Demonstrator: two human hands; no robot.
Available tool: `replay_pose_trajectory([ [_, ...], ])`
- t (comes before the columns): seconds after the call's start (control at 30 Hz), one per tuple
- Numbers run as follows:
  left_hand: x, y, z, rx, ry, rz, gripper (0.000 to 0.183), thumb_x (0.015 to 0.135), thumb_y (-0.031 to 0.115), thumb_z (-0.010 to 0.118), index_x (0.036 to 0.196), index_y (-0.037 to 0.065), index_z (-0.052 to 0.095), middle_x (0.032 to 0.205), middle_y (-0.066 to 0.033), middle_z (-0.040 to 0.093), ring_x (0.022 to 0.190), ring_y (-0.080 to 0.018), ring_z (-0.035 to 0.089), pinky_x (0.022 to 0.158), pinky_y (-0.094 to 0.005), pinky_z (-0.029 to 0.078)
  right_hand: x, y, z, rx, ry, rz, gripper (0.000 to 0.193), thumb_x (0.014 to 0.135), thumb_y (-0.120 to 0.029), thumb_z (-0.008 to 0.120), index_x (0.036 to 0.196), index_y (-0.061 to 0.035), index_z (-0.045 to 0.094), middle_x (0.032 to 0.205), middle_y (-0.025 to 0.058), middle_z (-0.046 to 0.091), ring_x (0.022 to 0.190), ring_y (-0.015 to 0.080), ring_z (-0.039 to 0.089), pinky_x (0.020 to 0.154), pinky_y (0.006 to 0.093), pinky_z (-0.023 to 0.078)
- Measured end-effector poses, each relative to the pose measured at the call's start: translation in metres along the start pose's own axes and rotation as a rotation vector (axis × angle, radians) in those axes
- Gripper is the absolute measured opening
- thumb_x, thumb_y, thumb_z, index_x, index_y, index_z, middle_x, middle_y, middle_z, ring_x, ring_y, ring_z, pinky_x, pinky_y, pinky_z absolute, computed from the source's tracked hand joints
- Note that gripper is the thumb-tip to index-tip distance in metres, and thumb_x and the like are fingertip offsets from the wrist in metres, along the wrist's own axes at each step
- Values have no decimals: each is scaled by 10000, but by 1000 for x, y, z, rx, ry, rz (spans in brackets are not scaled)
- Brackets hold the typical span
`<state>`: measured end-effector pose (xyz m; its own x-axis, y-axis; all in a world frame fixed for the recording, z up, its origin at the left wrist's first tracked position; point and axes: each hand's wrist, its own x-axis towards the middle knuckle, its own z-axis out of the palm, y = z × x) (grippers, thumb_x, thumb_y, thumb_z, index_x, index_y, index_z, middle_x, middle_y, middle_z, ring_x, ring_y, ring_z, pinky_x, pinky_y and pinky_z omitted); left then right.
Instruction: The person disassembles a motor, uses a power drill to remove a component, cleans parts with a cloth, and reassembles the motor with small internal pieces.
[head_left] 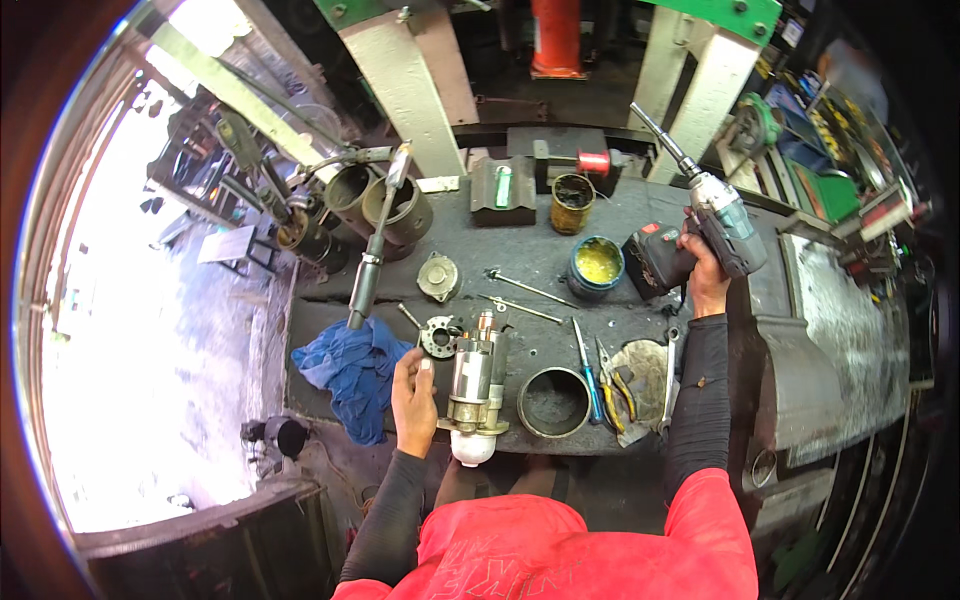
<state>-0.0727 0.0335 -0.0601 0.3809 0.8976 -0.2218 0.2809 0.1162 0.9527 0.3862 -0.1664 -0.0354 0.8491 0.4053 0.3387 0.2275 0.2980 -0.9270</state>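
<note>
My right hand (703, 268) grips a cordless impact driver (722, 215) by its handle, raised over the right side of the bench. A long socket extension on its nose points up and left; the dark battery sits at its base. At the bench's front edge stands a starter motor (473, 378), metal-bodied with a white rounded end. My left hand (413, 400) is just left of it, with fingers closed and thumb up. Whatever lies between those fingers is too small to make out. A round holed plate (440, 338) lies just beyond that hand.
A blue rag (355, 375) lies at left. An empty metal ring (554, 402), screwdriver (588, 372), pliers (617, 390) and wrench (669, 380) lie right of the motor. Farther back are long bolts (530, 287), a grease tin (597, 265), a rusty can (573, 203) and metal cylinders (400, 215).
</note>
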Motion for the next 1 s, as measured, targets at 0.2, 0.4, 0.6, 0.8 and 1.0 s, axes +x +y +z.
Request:
replay_pose_trajectory([
  [0.2,-27,-5,-25,-9,31,-194,372,1140,291,574,1398,32,640,1158,-38,685,975,-114,647,858,-279,540,31,29,11,11,-148,111,306,915,-52,731,1215,7,733,983,30,703,839,144,655,803,295,539],
  [0.4,-15,-25,-10,-60,-100,-212,409,1144,335,559,1388,20,651,1141,-40,698,994,-119,657,886,-284,538,31,22,5,32,-230,66,396,878,-49,684,1267,21,714,1030,53,717,866,167,656,862,334,539],
  [0.6,21,-48,7,-7,-216,-182,378,1129,284,598,1286,-46,693,1060,-68,723,920,-145,662,846,-310,545,8,7,18,-334,51,36,366,892,-24,759,1254,-5,713,1051,39,703,977,170,667,936,329,533],
  [0.8,42,-66,5,-76,-393,-306,434,1136,332,572,1273,-60,695,1073,-84,738,948,-164,675,862,-334,546,-176,-98,162,-785,101,-39,322,925,-86,753,1220,6,661,1029,68,663,878,161,640,793,346,541],
  [1.0,63,-73,23,-87,-582,-293,522,1162,396,496,1104,-63,738,976,-98,734,865,-163,634,794,-348,515,-234,-85,264,-1054,-431,520,811,877,-525,833,1268,116,527,1085,346,728,989,493,742,830,545,593],
])
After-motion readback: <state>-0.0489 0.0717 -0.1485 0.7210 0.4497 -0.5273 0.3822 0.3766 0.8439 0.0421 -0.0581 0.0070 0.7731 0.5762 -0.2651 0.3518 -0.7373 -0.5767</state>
